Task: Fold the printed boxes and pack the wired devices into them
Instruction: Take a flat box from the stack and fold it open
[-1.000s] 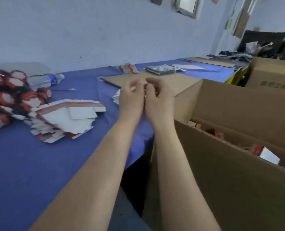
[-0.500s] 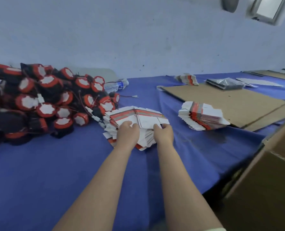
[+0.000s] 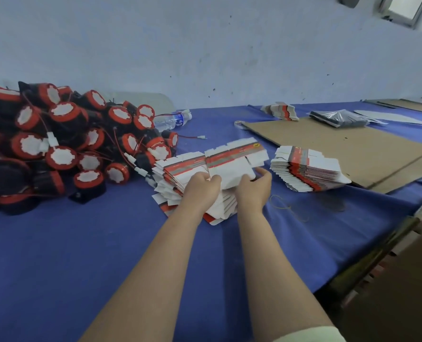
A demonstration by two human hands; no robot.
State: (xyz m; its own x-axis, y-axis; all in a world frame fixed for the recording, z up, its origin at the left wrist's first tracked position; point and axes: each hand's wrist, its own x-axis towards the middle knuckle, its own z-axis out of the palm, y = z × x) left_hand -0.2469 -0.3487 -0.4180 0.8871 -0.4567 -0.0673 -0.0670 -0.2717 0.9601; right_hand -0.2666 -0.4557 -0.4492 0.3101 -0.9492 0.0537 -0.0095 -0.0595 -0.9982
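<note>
A fanned stack of flat printed boxes (image 3: 180, 176), white with red and grey bands, lies mid-table on the blue cloth. My left hand (image 3: 201, 187) and my right hand (image 3: 254, 188) both grip the top flat box (image 3: 234, 161), lifted off the stack at its near edge. A big heap of wired devices (image 3: 64, 141), black bodies with red rims and white faces, fills the left of the table. A second stack of flat boxes (image 3: 308, 171) lies to the right.
A flat cardboard sheet (image 3: 340, 146) lies at back right with a smaller box stack (image 3: 280, 111) and a plastic-wrapped pack (image 3: 338, 117). A water bottle (image 3: 171, 119) lies by the heap. A brown carton (image 3: 402, 280) stands at the right edge. Thin elastic bands (image 3: 287, 208) lie near my right hand.
The view swung left from the carton to the table. My hands, held together in the air a second ago, reached the stack and now raise its top flat box.
</note>
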